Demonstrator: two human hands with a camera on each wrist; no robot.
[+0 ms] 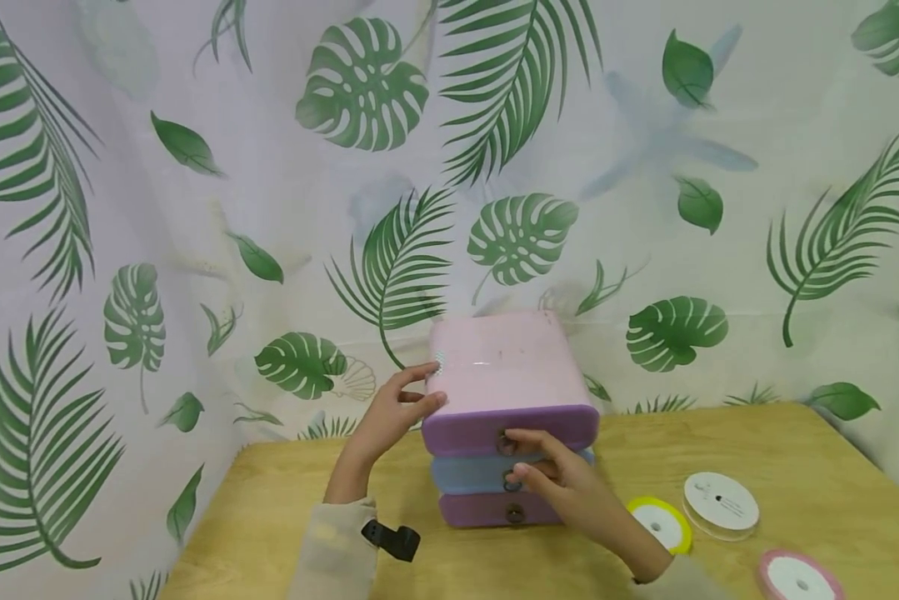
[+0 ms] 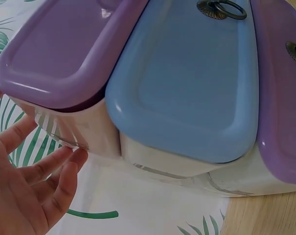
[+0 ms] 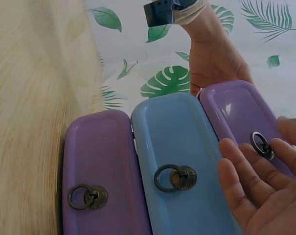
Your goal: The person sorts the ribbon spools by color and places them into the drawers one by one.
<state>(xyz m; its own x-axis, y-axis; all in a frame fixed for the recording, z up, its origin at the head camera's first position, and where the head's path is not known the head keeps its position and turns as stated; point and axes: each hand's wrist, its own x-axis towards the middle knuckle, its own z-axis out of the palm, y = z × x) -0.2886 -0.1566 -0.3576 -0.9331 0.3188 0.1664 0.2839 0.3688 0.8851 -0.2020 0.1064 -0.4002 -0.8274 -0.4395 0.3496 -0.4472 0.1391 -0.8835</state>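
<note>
A small three-drawer box with a pink top (image 1: 505, 358) stands on the table, its fronts purple, blue and purple. My left hand (image 1: 400, 408) is at the upper left side of the box, fingertips against its edge. Before the top purple drawer (image 2: 64, 54) my right hand (image 3: 265, 191) has its fingers extended and spread. The index fingertip is at the top drawer's ring pull (image 3: 259, 143); whether it presses there I cannot tell. A narrow dark gap shows behind that drawer's front. The blue drawer (image 3: 187, 137) and bottom purple drawer (image 3: 101, 156) carry similar bronze rings.
Right of the box lie a yellow-rimmed spool (image 1: 659, 527), a white spool (image 1: 721, 504) and a pink-rimmed spool (image 1: 800, 577) on the wooden table (image 1: 254, 533). A leaf-print cloth (image 1: 269, 208) hangs close behind the box.
</note>
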